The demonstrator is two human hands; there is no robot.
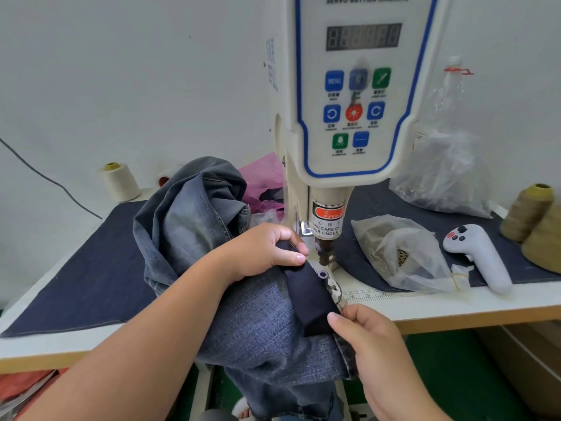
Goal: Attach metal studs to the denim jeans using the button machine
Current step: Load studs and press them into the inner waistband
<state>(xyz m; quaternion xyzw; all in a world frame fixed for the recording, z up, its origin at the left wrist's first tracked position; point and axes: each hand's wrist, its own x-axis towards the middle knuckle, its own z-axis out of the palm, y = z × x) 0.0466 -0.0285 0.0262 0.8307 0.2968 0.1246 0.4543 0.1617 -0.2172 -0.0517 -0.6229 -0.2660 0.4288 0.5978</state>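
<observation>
Denim jeans (261, 323) pinched in both my hands (264, 250), (373, 338); positioning step, next sliding the dark flap (309, 296) under the punch (324, 253).

The denim jeans (258, 323) are faded blue-grey, bunched in a heap on the table's left and draped over the front edge. A dark navy strip of them lies diagonal, its top end right under the button machine (358, 95) punch. The machine's white with a blue-outlined button panel and a finger warning sticker.
</observation>
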